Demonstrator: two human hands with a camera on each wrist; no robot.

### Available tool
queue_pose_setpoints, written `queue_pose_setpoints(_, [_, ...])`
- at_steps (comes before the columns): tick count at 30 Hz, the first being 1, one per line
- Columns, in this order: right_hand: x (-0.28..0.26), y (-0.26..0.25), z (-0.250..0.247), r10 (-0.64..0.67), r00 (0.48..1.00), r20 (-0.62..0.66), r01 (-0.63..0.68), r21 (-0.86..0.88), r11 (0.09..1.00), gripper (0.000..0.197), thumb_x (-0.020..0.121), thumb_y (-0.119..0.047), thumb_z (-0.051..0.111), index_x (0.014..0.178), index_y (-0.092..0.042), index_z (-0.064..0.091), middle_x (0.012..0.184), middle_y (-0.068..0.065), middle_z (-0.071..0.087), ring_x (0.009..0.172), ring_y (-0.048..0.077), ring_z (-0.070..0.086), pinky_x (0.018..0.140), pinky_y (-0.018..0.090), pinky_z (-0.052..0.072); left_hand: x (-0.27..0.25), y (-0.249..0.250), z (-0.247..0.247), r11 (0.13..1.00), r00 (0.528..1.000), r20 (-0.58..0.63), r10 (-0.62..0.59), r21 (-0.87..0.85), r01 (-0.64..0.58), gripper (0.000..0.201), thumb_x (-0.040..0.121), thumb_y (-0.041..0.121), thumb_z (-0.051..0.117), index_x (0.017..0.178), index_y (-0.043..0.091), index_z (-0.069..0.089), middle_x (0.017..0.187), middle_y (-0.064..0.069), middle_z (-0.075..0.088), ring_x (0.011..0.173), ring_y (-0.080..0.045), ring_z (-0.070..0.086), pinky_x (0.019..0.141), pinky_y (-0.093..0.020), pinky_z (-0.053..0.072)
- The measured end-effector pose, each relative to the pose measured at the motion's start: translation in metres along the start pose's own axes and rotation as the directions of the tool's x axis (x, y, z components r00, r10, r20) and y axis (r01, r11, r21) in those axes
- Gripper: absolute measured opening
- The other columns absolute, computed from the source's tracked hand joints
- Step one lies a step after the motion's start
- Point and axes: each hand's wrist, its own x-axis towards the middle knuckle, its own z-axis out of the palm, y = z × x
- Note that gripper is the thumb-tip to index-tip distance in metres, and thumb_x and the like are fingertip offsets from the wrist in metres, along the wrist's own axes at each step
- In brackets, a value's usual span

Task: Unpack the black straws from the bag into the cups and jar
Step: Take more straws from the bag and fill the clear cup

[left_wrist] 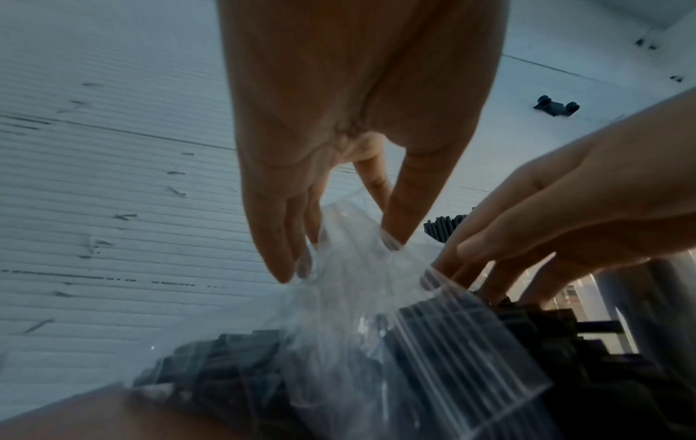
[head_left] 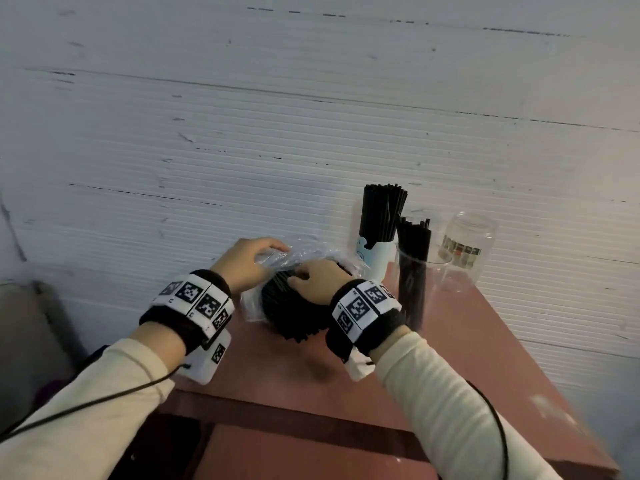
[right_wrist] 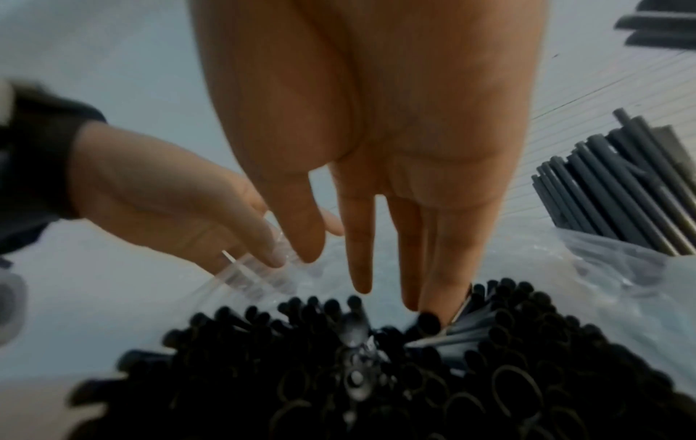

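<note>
A clear plastic bag [head_left: 266,261] full of black straws [head_left: 294,313] lies on the reddish table [head_left: 467,341]. My left hand [head_left: 273,252] pinches the bag's open rim [left_wrist: 350,238] between thumb and fingers and holds it up. My right hand [head_left: 310,280] reaches into the mouth, its straight fingers [right_wrist: 433,268] touching the straw ends [right_wrist: 376,372] without closing round any. To the right stand a light blue cup [head_left: 375,256] and a clear cup [head_left: 414,282], both holding straws. The clear jar [head_left: 465,247] behind them looks empty.
A white ribbed wall [head_left: 311,116] runs close behind the table. The cups and jar crowd the table's back right corner. The table's front edge [head_left: 277,407] is near my forearms. A grey object [head_left: 31,327] sits left of the table.
</note>
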Motion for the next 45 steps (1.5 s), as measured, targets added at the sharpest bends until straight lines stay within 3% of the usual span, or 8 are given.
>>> queue_pose_setpoints(4, [0.017, 0.000, 0.011, 0.041, 0.999, 0.036, -0.038, -0.076, 0.996, 0.052, 0.094, -0.038, 0.056, 0.141, -0.017, 0.046, 0.140, 0.008, 0.052, 0.127, 0.025, 0.049, 0.105, 0.034, 0.037, 0.002, 0.000, -0.003, 0.997, 0.999, -0.031, -0.021, 0.077, 0.023, 0.054, 0.079, -0.008, 0.052, 0.105, 0.038, 0.063, 0.124, 0.006, 0.061, 0.106, -0.010, 0.056, 0.067, -0.014, 0.047])
queue_pose_setpoints(7, [0.021, 0.000, 0.011, -0.004, 0.997, 0.077, 0.015, -0.148, 0.989, 0.056, 0.093, -0.036, 0.057, 0.144, -0.022, 0.040, 0.148, 0.004, 0.044, 0.135, 0.024, 0.041, 0.112, 0.037, 0.032, 0.001, 0.004, -0.008, 0.997, 0.999, -0.040, 0.005, 0.075, -0.002, 0.054, 0.079, -0.007, 0.052, 0.105, 0.038, 0.064, 0.131, 0.002, 0.060, 0.109, -0.018, 0.062, 0.080, -0.035, 0.056])
queue_pose_setpoints(11, [0.018, -0.002, 0.006, -0.110, 0.984, 0.140, 0.140, -0.231, 0.963, 0.052, 0.095, -0.016, 0.051, 0.145, -0.024, 0.041, 0.150, 0.002, 0.041, 0.138, 0.023, 0.036, 0.113, 0.034, 0.026, 0.000, 0.006, -0.011, 0.999, 0.998, -0.051, 0.044, 0.021, -0.043, 0.050, 0.081, -0.009, 0.053, 0.109, 0.030, 0.066, 0.133, 0.002, 0.060, 0.129, -0.010, 0.050, 0.084, -0.031, 0.055])
queue_pose_setpoints(19, [0.018, 0.009, 0.004, -0.074, 0.996, 0.049, 0.079, -0.094, 0.992, 0.034, 0.088, -0.014, 0.060, 0.120, -0.026, 0.064, 0.125, -0.003, 0.062, 0.116, 0.017, 0.055, 0.098, 0.027, 0.042, -0.003, 0.002, -0.010, 0.999, 0.997, -0.070, 0.025, -0.042, -0.028, 0.048, 0.080, -0.007, 0.062, 0.113, 0.028, 0.065, 0.123, 0.005, 0.062, 0.096, -0.004, 0.060, 0.069, -0.012, 0.045])
queue_pose_setpoints(26, [0.015, 0.016, -0.003, -0.034, 0.999, 0.028, 0.032, 0.055, 0.998, 0.027, 0.082, -0.005, 0.060, 0.096, -0.026, 0.069, 0.081, -0.005, 0.065, 0.058, 0.008, 0.059, 0.052, 0.013, 0.041, 0.002, -0.001, -0.010, 0.998, 0.998, -0.058, -0.005, -0.055, 0.001, 0.049, 0.079, -0.005, 0.067, 0.112, 0.030, 0.065, 0.129, 0.000, 0.061, 0.124, -0.015, 0.053, 0.077, -0.018, 0.044])
queue_pose_setpoints(35, [-0.011, 0.031, -0.028, -0.039, 0.999, 0.016, 0.035, 0.209, 0.977, 0.031, 0.078, 0.003, 0.062, 0.087, -0.025, 0.074, 0.089, 0.006, 0.073, 0.063, 0.015, 0.070, 0.063, 0.021, 0.058, -0.001, -0.005, -0.006, 0.999, 0.996, -0.086, 0.004, 0.038, -0.001, 0.050, 0.080, 0.004, 0.069, 0.122, 0.030, 0.060, 0.131, 0.001, 0.057, 0.117, -0.021, 0.055, 0.088, -0.027, 0.043])
queue_pose_setpoints(39, [-0.032, 0.039, -0.045, -0.061, 0.998, 0.033, 0.051, 0.232, 0.971, 0.029, 0.078, 0.005, 0.063, 0.091, -0.018, 0.075, 0.087, 0.005, 0.072, 0.068, 0.018, 0.070, 0.062, 0.023, 0.057, -0.007, 0.009, 0.002, 0.976, 0.970, -0.174, 0.167, 0.168, -0.138, 0.057, 0.078, 0.011, 0.071, 0.130, 0.028, 0.052, 0.136, 0.003, 0.046, 0.121, -0.012, 0.047, 0.098, -0.022, 0.036])
queue_pose_setpoints(45, [-0.057, 0.043, -0.060, -0.070, 0.996, 0.059, 0.053, 0.251, 0.967, 0.029, 0.079, 0.003, 0.064, 0.094, -0.019, 0.075, 0.088, 0.013, 0.072, 0.070, 0.025, 0.072, 0.071, 0.031, 0.060, -0.004, 0.053, 0.037, 0.913, 0.951, 0.153, 0.268, 0.277, -0.301, 0.076, 0.064, 0.033, 0.079, 0.133, 0.033, 0.047, 0.131, 0.010, 0.053, 0.118, -0.011, 0.051, 0.103, -0.033, 0.040])
